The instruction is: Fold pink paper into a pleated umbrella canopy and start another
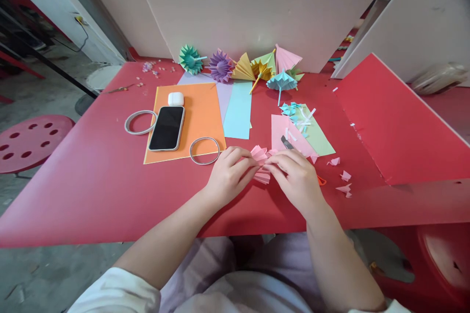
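Observation:
A pleated pink paper piece [261, 162] lies between both hands near the front edge of the red table [91, 186]. My left hand [229, 174] pinches its left side, fingers closed on the folds. From the right, my right hand [296, 176] grips the same piece with fingers curled. Behind the right hand sit a pink sheet [284, 133], a green sheet [318, 138] and a dark tool [287, 143] partly hidden. An orange bit [321, 181] peeks out beside the right wrist.
An orange sheet [200, 107] holds a phone [167, 128] and a white earbud case [176, 99]; two rings [138, 122] [204, 150] lie beside it. Several paper umbrellas [281, 80] line the back wall. Pink scraps [343, 176] lie right. A red stool [27, 142] stands left.

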`<state>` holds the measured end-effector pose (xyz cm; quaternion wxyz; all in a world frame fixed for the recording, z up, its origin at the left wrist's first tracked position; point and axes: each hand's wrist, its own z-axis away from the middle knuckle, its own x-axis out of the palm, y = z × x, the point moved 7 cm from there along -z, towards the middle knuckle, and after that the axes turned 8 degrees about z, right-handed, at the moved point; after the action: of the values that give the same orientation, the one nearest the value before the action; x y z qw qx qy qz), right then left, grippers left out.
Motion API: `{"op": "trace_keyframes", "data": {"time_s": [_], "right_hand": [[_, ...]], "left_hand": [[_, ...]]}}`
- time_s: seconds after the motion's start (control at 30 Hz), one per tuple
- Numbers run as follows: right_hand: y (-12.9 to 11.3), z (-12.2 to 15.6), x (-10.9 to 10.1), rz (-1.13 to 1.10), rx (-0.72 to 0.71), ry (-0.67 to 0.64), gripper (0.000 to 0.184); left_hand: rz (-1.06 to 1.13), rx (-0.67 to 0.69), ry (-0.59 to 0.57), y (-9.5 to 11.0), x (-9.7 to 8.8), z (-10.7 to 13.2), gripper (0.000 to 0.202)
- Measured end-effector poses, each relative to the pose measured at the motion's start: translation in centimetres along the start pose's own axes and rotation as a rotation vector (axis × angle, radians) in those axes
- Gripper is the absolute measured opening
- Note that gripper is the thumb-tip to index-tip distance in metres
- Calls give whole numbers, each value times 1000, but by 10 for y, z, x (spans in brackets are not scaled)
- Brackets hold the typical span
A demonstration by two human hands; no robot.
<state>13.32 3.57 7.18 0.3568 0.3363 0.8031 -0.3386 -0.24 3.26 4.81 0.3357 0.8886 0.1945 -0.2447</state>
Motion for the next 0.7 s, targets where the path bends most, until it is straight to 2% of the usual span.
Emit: {"op": "trace_keyframes", "data": {"time_s": [0.07, 0.17, 0.23, 0.37, 0.53, 0.6, 0.7], "right_hand": [[6, 0, -3, -55, 44, -3, 8], [4, -1, -2, -89, 8, -45, 6], [-1, 0, 0, -70, -48, -61, 8], [-10, 0, 1, 11, -116, -10, 15], [-10, -1, 1, 39, -119, 14, 15], [-4, 0, 0, 8, -78, 32, 15], [5, 1, -2, -25, -9, 120, 13]], "left_hand": [[33, -51, 34, -4, -2, 0, 7], [84, -94, 89, -9, -6, 0, 6], [94, -92, 100, -9, -6, 0, 5], [102, -57, 94, -6, -5, 0, 5], [139, -47, 111, -6, -8, 1, 8], [181, -141, 134, -14, -10, 2, 11], [453, -487, 163, -40, -4, 10, 25]]}}
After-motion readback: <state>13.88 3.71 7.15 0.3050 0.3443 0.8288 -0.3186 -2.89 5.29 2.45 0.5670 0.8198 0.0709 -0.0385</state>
